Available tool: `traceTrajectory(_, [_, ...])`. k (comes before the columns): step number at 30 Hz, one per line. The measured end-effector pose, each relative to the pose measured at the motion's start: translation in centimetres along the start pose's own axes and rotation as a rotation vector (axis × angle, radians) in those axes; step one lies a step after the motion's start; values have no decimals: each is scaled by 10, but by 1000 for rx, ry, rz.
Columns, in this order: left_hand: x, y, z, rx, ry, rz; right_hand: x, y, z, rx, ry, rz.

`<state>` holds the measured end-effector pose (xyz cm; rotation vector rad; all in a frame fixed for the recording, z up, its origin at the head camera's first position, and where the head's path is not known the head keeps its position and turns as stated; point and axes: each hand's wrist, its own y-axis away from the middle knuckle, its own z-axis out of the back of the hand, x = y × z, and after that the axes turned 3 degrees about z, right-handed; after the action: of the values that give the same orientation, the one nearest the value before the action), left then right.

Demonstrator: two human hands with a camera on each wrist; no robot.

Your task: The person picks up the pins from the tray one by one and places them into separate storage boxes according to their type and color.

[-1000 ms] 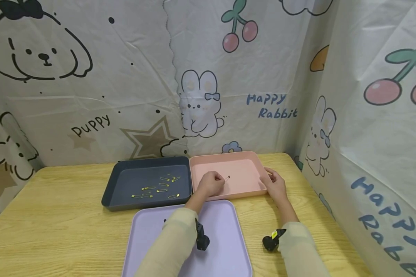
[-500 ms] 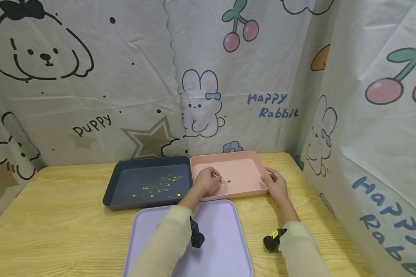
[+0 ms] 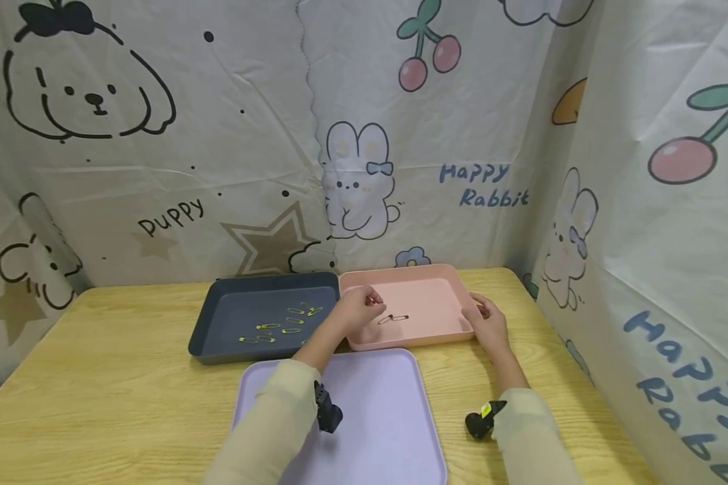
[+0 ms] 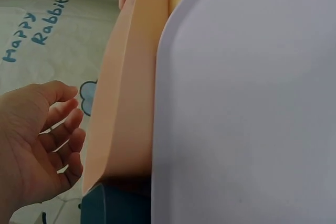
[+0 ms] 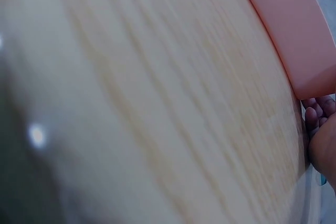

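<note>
My left hand (image 3: pixel 356 311) hovers over the left part of the pink tray (image 3: pixel 433 289). In the left wrist view its fingers (image 4: pixel 63 135) are loosely bent with nothing between them. Just right of it, safety pins (image 3: pixel 400 317) lie on the pink tray's floor, close together and dark-looking. My right hand (image 3: pixel 490 325) holds the pink tray's right rim, the thumb on the rim side and the fingers outside. Several yellow safety pins (image 3: pixel 291 331) are spread in the dark grey tray (image 3: pixel 233 303), to the left of the pink one; my left forearm partly covers its near right corner.
A lilac tray (image 3: pixel 376 417) lies in front of the other two, under my left forearm. The wooden table (image 3: pixel 127 377) extends to both sides. A printed cloth (image 3: pixel 267 135) hangs behind and to the right.
My left hand has let go of a safety pin in the pink tray and drawn back up and left, uncovering the pins there. The right hand keeps its place at the rim.
</note>
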<state>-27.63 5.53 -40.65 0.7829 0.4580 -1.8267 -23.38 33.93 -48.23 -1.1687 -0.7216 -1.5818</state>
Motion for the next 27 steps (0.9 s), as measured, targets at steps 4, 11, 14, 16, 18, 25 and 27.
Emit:
traceTrajectory(4, [4, 4, 6, -12, 8, -17, 0, 0, 0, 4, 1, 2])
traceTrajectory(11, [10, 15, 16, -27, 12, -20, 2, 2, -1, -5, 7, 9])
traceTrajectory(14, [11, 22, 21, -22, -1, -13, 2, 2, -1, -4, 8, 7])
traceTrajectory(16, [11, 26, 25, -16, -5, -11, 2, 3, -1, -5, 9, 6])
traceTrajectory(18, [12, 30, 28, -10, -13, -10, 2, 3, -1, -9, 11, 5])
traceTrajectory(25, [20, 42, 34, -14, -13, -4, 3, 3, -1, -19, 24, -7])
traceTrajectory(27, [24, 46, 35, -22, -11, -2, 3, 3, -1, -17, 19, -10])
